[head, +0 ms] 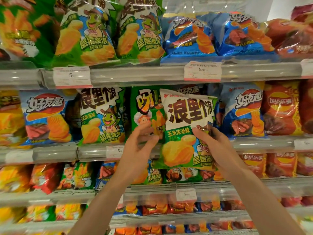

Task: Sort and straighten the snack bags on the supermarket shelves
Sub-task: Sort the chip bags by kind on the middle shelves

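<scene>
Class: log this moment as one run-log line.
right hand: grips green-white snack bag | left hand: open beside it | middle shelf

bags are crowding the middle shelf (169,150) edge to edge, with a green fries bag (144,109) filling the slot behind the lifted white-and-green bag (186,129). the upper shelf rail (135,75) is hanging just above the bag tops, leaving open room only out front of the shelves.

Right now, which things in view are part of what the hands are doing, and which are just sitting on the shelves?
In hand:
- right hand, grip on the green-and-white turtle bag
- left hand, open, at the green fries bag

Just sitting:
- blue steak-flavour bags
- red bags
- price tags
</scene>
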`<act>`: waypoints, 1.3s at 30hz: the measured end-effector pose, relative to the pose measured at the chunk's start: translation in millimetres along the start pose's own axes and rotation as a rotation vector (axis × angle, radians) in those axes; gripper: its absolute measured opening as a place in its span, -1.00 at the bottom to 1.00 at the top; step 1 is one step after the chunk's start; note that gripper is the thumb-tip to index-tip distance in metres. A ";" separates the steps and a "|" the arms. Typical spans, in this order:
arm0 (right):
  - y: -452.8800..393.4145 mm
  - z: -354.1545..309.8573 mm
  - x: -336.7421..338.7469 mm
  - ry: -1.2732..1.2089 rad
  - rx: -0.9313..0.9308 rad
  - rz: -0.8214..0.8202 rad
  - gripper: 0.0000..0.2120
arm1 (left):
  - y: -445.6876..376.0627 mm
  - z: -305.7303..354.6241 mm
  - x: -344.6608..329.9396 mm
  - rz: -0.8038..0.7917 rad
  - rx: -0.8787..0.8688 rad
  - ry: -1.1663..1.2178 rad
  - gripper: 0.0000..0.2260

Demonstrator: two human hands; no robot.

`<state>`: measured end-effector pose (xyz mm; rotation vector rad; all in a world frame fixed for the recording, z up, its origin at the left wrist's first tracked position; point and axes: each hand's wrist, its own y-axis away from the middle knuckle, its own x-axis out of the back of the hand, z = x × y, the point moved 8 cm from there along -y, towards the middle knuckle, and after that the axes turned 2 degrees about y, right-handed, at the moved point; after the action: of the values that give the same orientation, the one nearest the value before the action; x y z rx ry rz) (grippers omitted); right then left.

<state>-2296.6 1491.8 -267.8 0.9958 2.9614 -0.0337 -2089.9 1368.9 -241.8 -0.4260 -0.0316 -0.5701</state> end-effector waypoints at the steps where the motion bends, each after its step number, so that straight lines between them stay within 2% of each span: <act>1: 2.9 0.5 3.3 0.012 0.000 0.033 -0.26 | -0.9 -1.2 9.4 0.036 -0.013 -0.017 -0.67; 4: 10.6 -0.4 11.9 0.025 0.008 0.123 -0.18 | -11.6 -8.6 32.9 0.124 -0.024 -0.086 -0.66; 6: 14.3 -2.7 12.7 0.023 0.000 0.164 -0.20 | -25.3 -13.4 42.0 0.165 -0.050 -0.201 -0.52; 8: 17.5 -7.8 7.7 0.035 0.009 0.179 -0.30 | -39.1 -14.4 40.4 0.154 -0.079 -0.314 -0.33; 10: 19.9 -11.8 3.4 0.047 0.014 0.208 -0.41 | -51.5 -17.8 31.2 0.097 -0.066 -0.327 -0.17; 13: 22.4 -11.5 1.4 0.067 0.011 0.233 -0.51 | -65.9 -23.9 19.1 0.042 -0.041 -0.298 -0.05; 18: 24.5 -12.9 11.8 0.121 0.020 0.260 -0.36 | -81.8 -32.5 18.1 0.072 0.021 -0.250 -0.07; 23: 22.1 -17.8 17.8 0.121 0.028 0.252 -0.43 | -87.5 -29.2 16.2 0.122 0.037 -0.224 0.10; 34: 28.4 -17.7 36.2 0.163 0.027 0.269 -0.39 | -75.7 -7.4 19.5 0.156 -0.050 -0.110 0.01; 37: 32.5 -18.7 40.7 0.141 0.021 0.288 -0.53 | -71.8 3.1 27.1 0.167 -0.059 -0.091 0.00; 39: 35.2 -19.9 42.0 0.126 0.021 0.296 -0.53 | -68.1 10.3 30.9 0.162 -0.054 -0.091 -0.02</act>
<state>-2309.0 1545.7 -249.5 1.4796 2.8908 0.0023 -2098.9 1305.5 -201.9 -0.5024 -0.0684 -0.3924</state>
